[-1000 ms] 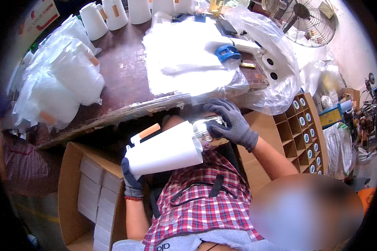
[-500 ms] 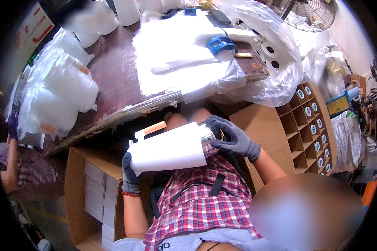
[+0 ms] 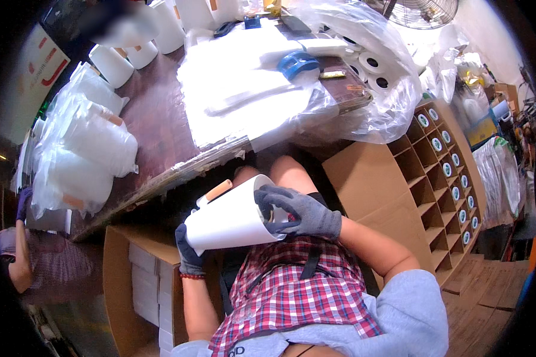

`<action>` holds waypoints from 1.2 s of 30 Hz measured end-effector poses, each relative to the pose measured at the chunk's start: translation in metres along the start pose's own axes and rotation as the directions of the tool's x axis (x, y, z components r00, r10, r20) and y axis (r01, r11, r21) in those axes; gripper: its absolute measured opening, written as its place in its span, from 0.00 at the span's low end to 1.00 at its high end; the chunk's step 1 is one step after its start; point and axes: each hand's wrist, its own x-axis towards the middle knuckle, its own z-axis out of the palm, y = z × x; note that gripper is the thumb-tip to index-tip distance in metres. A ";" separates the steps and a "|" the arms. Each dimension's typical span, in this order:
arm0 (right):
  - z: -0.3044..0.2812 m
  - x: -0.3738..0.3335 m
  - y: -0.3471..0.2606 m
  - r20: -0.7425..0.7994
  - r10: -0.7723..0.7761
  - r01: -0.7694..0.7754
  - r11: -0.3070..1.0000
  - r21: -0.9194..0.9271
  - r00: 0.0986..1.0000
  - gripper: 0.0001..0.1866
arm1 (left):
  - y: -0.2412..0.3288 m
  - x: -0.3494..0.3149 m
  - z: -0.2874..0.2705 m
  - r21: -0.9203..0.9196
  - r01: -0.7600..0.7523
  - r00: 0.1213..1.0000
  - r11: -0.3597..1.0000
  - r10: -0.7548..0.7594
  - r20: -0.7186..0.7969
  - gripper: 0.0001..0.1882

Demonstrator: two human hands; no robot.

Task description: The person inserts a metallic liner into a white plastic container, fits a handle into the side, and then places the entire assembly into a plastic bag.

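A large white tumbler [image 3: 232, 219] with a tan handle lies sideways over my lap, its open mouth to the right. My left hand [image 3: 189, 257], in a dark glove, grips its base from below. My right hand [image 3: 296, 211], in a grey glove, has its fingers hooked over the rim and into the mouth. Whatever is inside the cup is hidden.
A brown table [image 3: 161, 128] ahead carries bagged white tumblers [image 3: 86, 152], clear plastic sheets [image 3: 244, 89], a blue tape dispenser [image 3: 299, 62] and bagged rolls [image 3: 375, 77]. An open carton of white boxes [image 3: 140, 285] stands at my left, a divided carton [image 3: 441, 166] at my right. Another person's arm [image 3: 21, 250] is far left.
My right hand has moved from holding a small clear item beside the cup to reaching into its mouth. The tumbler has dropped lower over my lap, away from the table edge.
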 end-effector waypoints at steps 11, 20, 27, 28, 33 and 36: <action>-0.025 0.015 -0.036 -0.121 0.185 -0.157 0.966 0.207 0.975 0.31 | 0.033 -0.020 0.020 0.058 -0.201 0.979 0.978 0.202 -0.002 0.45; -0.171 0.049 0.007 -0.438 0.139 0.021 0.940 0.341 0.888 0.18 | 0.014 -0.001 0.040 -0.124 -0.221 0.973 0.967 0.228 0.041 0.43; -0.381 -0.017 0.288 -0.903 0.066 -0.589 0.778 -0.220 0.424 0.15 | 0.024 0.031 0.039 -0.243 -0.223 0.969 0.944 0.242 0.054 0.35; -0.380 -0.019 0.313 -0.841 0.002 -0.676 0.596 -0.433 0.540 0.17 | 0.029 0.026 0.038 -0.226 -0.230 0.971 0.946 0.239 0.009 0.35; -0.371 -0.007 0.404 -0.586 0.799 -0.910 -0.133 -0.392 0.136 0.34 | 0.041 0.014 0.051 -0.165 -0.204 0.970 0.965 0.176 -0.170 0.35; -0.400 -0.046 0.445 -0.622 0.783 -0.958 -0.196 -0.208 -0.025 0.33 | 0.035 0.034 0.048 -0.190 -0.164 0.977 0.968 0.133 -0.165 0.35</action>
